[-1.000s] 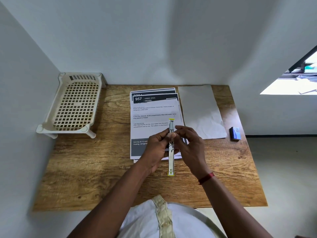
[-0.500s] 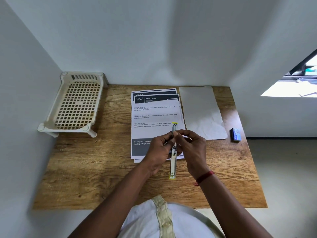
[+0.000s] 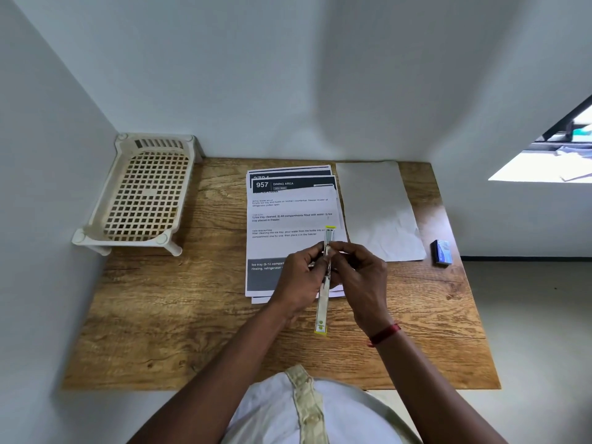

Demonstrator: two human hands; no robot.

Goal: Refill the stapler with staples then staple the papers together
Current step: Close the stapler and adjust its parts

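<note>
Head view: your left hand (image 3: 301, 277) and right hand (image 3: 362, 277) both pinch the opened stapler (image 3: 325, 283), fingers closed on its middle. You hold it lengthwise over the near end of the printed papers (image 3: 288, 219), which lie mid-table toward the far edge. A blank sheet (image 3: 378, 206) lies beside them, and the small blue staple box (image 3: 442, 251) sits by the table's (image 3: 179, 315) right edge.
</note>
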